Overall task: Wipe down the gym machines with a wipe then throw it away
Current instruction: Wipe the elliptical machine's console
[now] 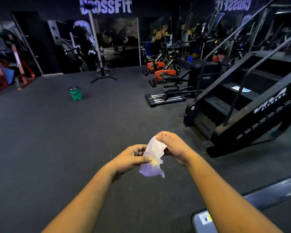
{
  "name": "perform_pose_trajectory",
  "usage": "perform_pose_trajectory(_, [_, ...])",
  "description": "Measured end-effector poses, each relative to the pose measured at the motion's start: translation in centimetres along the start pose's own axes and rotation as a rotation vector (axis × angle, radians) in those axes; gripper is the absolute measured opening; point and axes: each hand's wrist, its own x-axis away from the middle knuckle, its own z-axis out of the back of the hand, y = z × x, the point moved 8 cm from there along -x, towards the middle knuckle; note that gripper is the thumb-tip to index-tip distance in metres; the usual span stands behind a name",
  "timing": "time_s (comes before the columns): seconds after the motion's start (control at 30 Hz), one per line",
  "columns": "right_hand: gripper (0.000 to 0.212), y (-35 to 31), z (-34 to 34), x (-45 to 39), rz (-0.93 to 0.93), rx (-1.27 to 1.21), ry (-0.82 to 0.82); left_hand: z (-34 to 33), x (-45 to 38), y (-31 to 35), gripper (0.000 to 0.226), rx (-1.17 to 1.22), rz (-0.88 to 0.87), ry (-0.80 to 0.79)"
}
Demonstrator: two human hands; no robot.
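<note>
Dark rubber gym floor (pixel 57 148) lies beneath a crumpled white wipe (pixel 152 158), yellow-stained at mid-height, pinched between left hand (pixel 133 158) and right hand (pixel 170 145); stair climber (pixel 242 106) stands right, green bin (pixel 75 93) well apart.

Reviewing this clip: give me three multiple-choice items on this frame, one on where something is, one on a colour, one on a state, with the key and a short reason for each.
1. Where does the bin stand?
A. on the open floor, ahead and to the left
B. on a step of the stair machine
C. beside the nearer bike

2. What colour is the bin's body?
A. red
B. green
C. white

3. How is the wipe held?
A. lying on the floor
B. in the left hand alone
C. pinched by both hands

Key: 1 A, it stands alone on the dark floor, apart from the stair machine. 2 B, green body with a dark lid. 3 C, the left hand and right hand both pinch it.
</note>
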Motion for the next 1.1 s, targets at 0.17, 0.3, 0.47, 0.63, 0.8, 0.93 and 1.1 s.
perform_pose_trajectory(0.17, [0.038, 0.1, 3.4, -9.8, -0.07, -0.146, 0.093, 6.1, -8.3, -0.2, 0.035, -0.068, 0.072, 0.225])
perform_pose_trajectory(0.3, [0.089, 2.5, 3.3, -17.2, -0.153, -0.231, -0.023, 12.2, -14.5, -0.5, 0.026, 0.052, 0.048, 0.429])
perform_pose_trajectory(0.47, [0.068, 4.0, 2.8, -25.4, -0.094, 0.018, -0.068, 18.6, -22.1, -2.2, 0.024, 0.136, 0.079, 0.484])
perform_pose_trajectory(0.63, [0.021, 1.6, 5.0, -36.7, 0.012, 0.02, 0.173, 25.3, -29.9, -2.7, 0.021, 0.102, 0.038, 0.438])
perform_pose_trajectory(0.8, [0.026, -1.0, 5.0, -47.9, -0.089, -0.069, 0.294, 33.4, -37.8, -0.2, 0.02, 0.172, -0.038, 0.356])
perform_pose_trajectory(0.93, [0.039, -1.9, 5.7, -55.5, -0.16, -0.166, 0.352, 39.0, -44.5, 1.6, 0.038, 0.17, -0.076, 0.314])
perform_pose_trajectory(1.1, [0.034, -1.4, 8.1, -62.5, -0.151, -0.147, 0.32, 43.7, -52.9, 1.5, 0.059, 0.184, -0.071, 0.272])
